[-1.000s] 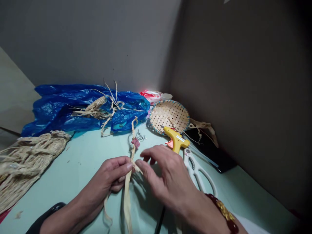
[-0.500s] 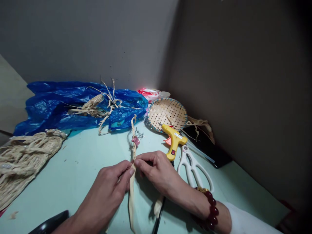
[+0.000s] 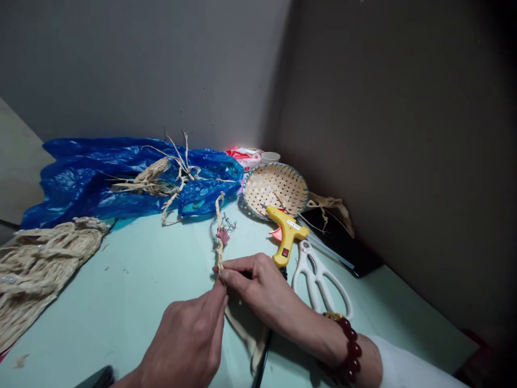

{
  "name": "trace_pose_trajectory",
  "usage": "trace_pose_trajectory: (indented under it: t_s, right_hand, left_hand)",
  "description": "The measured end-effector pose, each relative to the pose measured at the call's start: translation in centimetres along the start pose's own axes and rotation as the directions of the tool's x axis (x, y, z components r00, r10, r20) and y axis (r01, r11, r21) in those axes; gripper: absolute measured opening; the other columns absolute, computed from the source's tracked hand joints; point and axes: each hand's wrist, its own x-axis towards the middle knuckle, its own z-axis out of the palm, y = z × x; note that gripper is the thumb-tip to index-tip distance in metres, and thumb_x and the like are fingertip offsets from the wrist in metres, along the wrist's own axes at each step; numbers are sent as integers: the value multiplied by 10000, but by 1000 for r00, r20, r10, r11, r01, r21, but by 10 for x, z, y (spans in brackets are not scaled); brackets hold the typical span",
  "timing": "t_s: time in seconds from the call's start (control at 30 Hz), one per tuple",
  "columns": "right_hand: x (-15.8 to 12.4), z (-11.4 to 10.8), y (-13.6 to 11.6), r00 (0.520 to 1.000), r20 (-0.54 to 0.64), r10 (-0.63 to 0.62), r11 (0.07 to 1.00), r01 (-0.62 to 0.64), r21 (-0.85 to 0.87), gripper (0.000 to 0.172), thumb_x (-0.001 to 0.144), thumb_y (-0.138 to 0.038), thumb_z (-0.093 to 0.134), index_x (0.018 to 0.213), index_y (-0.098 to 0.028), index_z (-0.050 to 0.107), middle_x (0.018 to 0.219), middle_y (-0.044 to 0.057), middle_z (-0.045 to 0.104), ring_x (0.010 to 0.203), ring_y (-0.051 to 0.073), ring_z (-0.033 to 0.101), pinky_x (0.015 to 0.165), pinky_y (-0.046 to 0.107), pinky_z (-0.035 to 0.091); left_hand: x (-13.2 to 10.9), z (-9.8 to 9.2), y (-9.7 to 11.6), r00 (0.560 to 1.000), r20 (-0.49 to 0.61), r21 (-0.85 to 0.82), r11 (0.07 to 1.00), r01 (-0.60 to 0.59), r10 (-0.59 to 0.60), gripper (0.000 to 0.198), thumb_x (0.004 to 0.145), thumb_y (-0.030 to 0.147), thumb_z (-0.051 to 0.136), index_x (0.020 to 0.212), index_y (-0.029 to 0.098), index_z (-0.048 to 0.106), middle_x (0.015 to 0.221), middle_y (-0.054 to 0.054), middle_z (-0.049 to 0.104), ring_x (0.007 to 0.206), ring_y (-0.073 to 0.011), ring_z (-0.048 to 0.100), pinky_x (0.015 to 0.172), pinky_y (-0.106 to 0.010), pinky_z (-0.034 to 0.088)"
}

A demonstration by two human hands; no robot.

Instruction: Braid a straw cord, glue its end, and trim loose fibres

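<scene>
The left hand point(image 3: 188, 328) is back-up, thumb and index fingertips closed together at the lower end of a pale fibre braid point(image 3: 220, 250), with hardly any gap between them; the other fingers curl underneath, mostly hidden. The braid stands at the middle of the work, running from the fingertips toward the wall, its far end curled near the blue bag. A small pink piece point(image 3: 223, 236) touches it partway along. Just beyond the left fingertips, the right hand point(image 3: 262, 285) pinches the same braid between thumb and index finger, also closed tight (the exact crossing of the strands is covered by the fingers). A loose strand point(image 3: 244, 337) trails below the hands to a black cord point(image 3: 262, 361).

From the left, a braided fibre piece point(image 3: 44, 264) runs past the picture's edge, and a broad stretch of pale green tabletop point(image 3: 133, 302) separates it from the left hand. Behind, the crumpled blue plastic bag point(image 3: 92, 167) lies along the wall with a fibre bundle point(image 3: 151, 178) on it. Right of the braid, the woven basket point(image 3: 291, 178), yellow glue gun point(image 3: 288, 231) and white-handled scissors point(image 3: 321, 280) crowd the right hand's far side. Past a flat black object point(image 3: 359, 261), the tabletop's right edge slants toward the near corner.
</scene>
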Motion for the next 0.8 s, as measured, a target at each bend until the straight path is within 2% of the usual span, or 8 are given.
trace_pose_trajectory:
  t_s: [0.1, 0.2, 0.33, 0.43, 0.5, 0.6, 0.7, 0.8]
  right_hand:
    - [2, 1, 1, 998, 22, 57, 992, -60, 115, 283, 863, -228, 489, 590, -152, 502, 583, -38, 409, 584, 98, 337, 545, 237, 262]
    - [2, 2, -2, 994, 0, 105, 977, -104, 187, 268, 857, -251, 515, 625, -130, 571, 599, -13, 493, 588, 106, 396, 556, 235, 298]
    - [0, 2, -5, 992, -38, 117, 977, -108, 182, 286, 876, -250, 508, 649, -117, 621, 589, -8, 524, 560, 98, 384, 533, 229, 291]
    - [-2, 1, -5, 996, -29, 83, 984, -77, 160, 287, 895, -232, 492, 672, -129, 641, 576, -27, 490, 559, 93, 381, 542, 219, 301]
    - [-3, 1, -3, 1000, -4, 28, 985, -27, 170, 279, 909, -193, 460, 697, -138, 633, 615, -20, 529, 615, 102, 463, 606, 212, 355]
    - [-5, -1, -3, 999, 25, -33, 994, 31, 102, 276, 928, -155, 416, 726, -148, 605, 689, -3, 602, 702, 119, 548, 671, 215, 389]
    - [-9, -4, -8, 998, 39, -46, 993, 50, -108, 272, 938, -147, 400, 720, -162, 562, 699, -2, 616, 658, 109, 536, 614, 212, 361]
    - [-13, -6, -14, 999, 44, -9, 899, 27, -436, 264, 912, -126, 433, 665, -163, 519, 649, 7, 601, 604, 110, 496, 563, 232, 305]
  left_hand:
    - [-4, 4, -4, 993, 17, 198, 973, -116, 115, 283, 905, 78, 349, 1044, 148, 585, 718, -55, 703, 580, -217, 685, 525, -309, 489]
    - [-5, -4, -1, 985, -8, 211, 963, -169, 174, 240, 937, 149, 384, 992, 162, 617, 750, -60, 680, 635, -229, 662, 560, -333, 477]
    - [5, -23, 0, 988, -145, -101, 994, 38, -52, 347, 973, 299, 363, 725, 213, 591, 718, -30, 591, 733, -214, 593, 686, -336, 428]
    - [18, -28, -4, 944, 0, -516, 809, 282, -329, 184, 941, 369, 459, 894, 240, 581, 861, -7, 609, 868, -185, 572, 812, -304, 414]
    - [25, -24, -7, 923, 168, -757, 554, 347, -347, 159, 898, 363, 531, 1014, 255, 536, 853, 13, 607, 848, -163, 570, 800, -274, 429]
    - [30, -16, -8, 896, 334, -875, 258, 410, -294, 167, 862, 348, 579, 971, 231, 530, 689, 53, 541, 538, -88, 434, 515, -188, 351]
    - [28, -11, -10, 874, 378, -847, 266, 460, -306, 189, 872, 383, 573, 842, 197, 552, 640, 61, 519, 440, -54, 245, 407, -187, 178]
    - [24, -10, -13, 868, 346, -816, 343, 466, -357, 204, 865, 415, 582, 855, 214, 551, 577, 91, 416, 455, -71, 250, 416, -196, 160]
